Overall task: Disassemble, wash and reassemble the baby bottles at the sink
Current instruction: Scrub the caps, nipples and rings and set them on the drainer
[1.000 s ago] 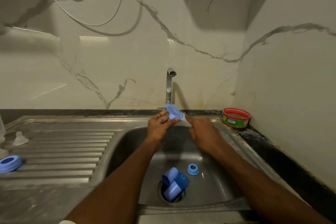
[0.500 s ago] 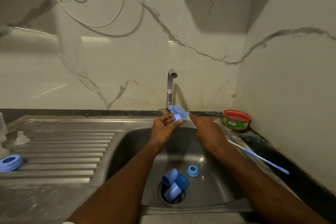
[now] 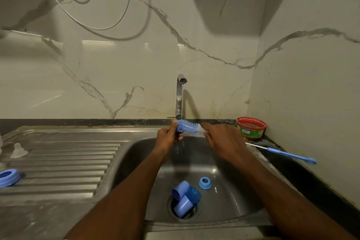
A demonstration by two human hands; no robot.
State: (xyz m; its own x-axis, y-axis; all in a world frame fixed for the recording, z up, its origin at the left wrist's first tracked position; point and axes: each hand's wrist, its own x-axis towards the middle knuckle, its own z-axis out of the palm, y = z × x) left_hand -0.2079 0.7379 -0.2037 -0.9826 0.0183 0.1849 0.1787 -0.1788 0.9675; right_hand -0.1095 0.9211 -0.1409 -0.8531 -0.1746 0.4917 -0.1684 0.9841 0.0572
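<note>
My left fingers [image 3: 171, 132] curl shut around the blue brush head [image 3: 187, 126] under the tap [image 3: 180, 95] — my right hand [image 3: 224, 140] grips the handle [image 3: 288, 154], mostly hidden behind it. Three blue caps [image 3: 186, 198] crowd the sink [image 3: 243, 191] drain, overlapping — a ring [image 3: 205, 183] lies beside them.

Blue bottle brush [image 3: 187, 125] under tap; blue caps [image 3: 186, 198] piled on drain; blue ring [image 3: 205, 183] beside them.

- Home kitchen: steel sink [image 3: 136, 142] with ribbed drainboard [image 3: 64, 163] on its left.
- Tap [image 3: 180, 95] behind the sink; marble-look wall [image 3: 116, 64] above.
- Red-rimmed tub [image 3: 251, 127] right of the tap.
</note>
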